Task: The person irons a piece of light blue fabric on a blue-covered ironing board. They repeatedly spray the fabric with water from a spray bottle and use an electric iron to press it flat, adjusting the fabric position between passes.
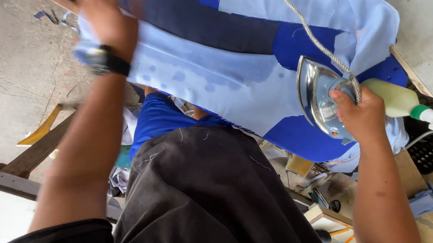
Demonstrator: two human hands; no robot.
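Two hands working: right hand [360,113] clamped on iron [318,97] handle, ctr-right; left hand [107,17] flat, pinning light-blue cloth [219,81] taut, upper left.

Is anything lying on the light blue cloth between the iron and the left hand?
Nothing visible does. The iron in the right hand and the left hand are apart, with only flat, damp-spotted cloth between them. The cord runs off upward.

Single head-worn camera looking steeply down over person's own torso, picture reading upside down: ironing board [295,141] lying across top of frame, floor showing at left and bottom. View sitting close, forearms filling both sides, board's far edge cropping out at top. No second view sharing scene.
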